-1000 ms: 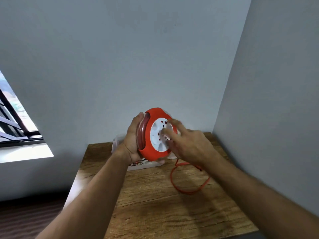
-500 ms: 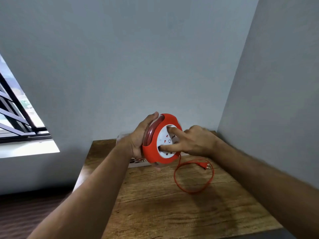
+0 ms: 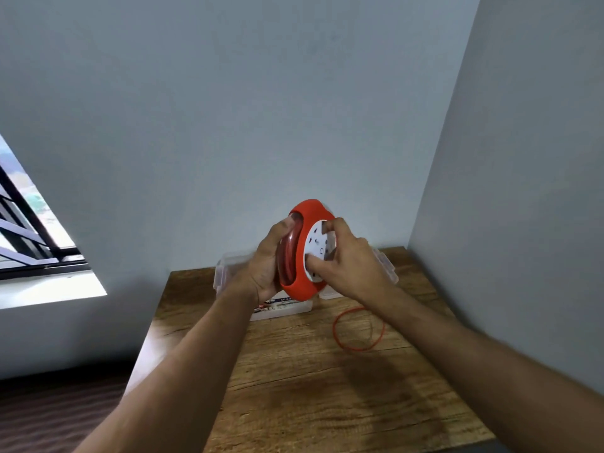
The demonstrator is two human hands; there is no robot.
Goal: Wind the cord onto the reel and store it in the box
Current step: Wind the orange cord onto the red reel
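Winding under way: round orange plastic reel point(image 3: 304, 282) gripped upright by left hand point(image 3: 266, 266) as anchor — white centre disc point(image 3: 316, 253) pinched by right hand point(image 3: 346, 268) for turning. Loose orange cord point(image 3: 358, 328) left slack on wooden table point(image 3: 310, 387); clear plastic box point(image 3: 228, 269) kept behind.

Both bare forearms reached forward and upward from the lower corners, converging near the middle of the view. The left hand point(image 3: 266, 263) was raised with its palm turned inward and its fingers curled in a grip. The right hand point(image 3: 351, 261) faced it, wrist bent, thumb and fingertips point(image 3: 328, 225) curled and pinching. The two hands sat just beside each other, well above the surface point(image 3: 327, 387).
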